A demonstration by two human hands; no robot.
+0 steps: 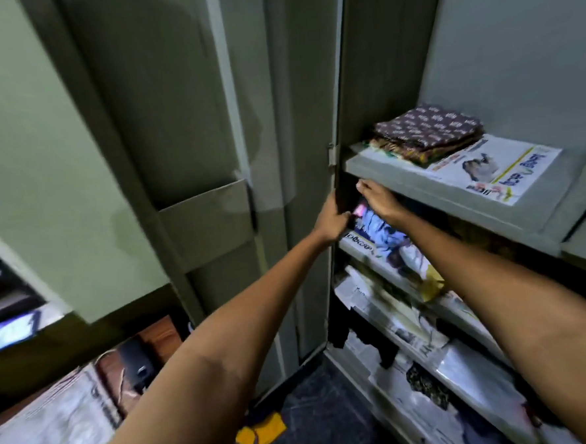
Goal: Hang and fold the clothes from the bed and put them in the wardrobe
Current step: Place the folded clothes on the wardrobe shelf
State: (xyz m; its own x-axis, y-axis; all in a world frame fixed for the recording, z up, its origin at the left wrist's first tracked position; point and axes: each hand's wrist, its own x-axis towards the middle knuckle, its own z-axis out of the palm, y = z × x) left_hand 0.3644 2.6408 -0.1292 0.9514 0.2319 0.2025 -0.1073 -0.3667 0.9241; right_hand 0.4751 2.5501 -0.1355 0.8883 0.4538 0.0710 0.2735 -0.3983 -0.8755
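Near me, low: a yellow cloth [261, 431] on the floor, newspaper-lined lower shelves [429, 344] on my right. Both my arms reach up and forward into the wardrobe [454, 191]. Left hand [332, 219] is at the wardrobe's left edge, fingers curled onto the near corner of the folded clothes [376, 225]; blur keeps me from a surer read. Right hand [379, 201] lies flat on top of the bundle, fingers straight, pressing it down. The bundle sits on the second shelf, just under the top shelf [419, 179], touching both hands, its long axis running back into the shelf. The hands look about equally near. My guess: push straight back. Farthest: patterned folded cloth [428, 133] on the top shelf's newspaper [508, 171].
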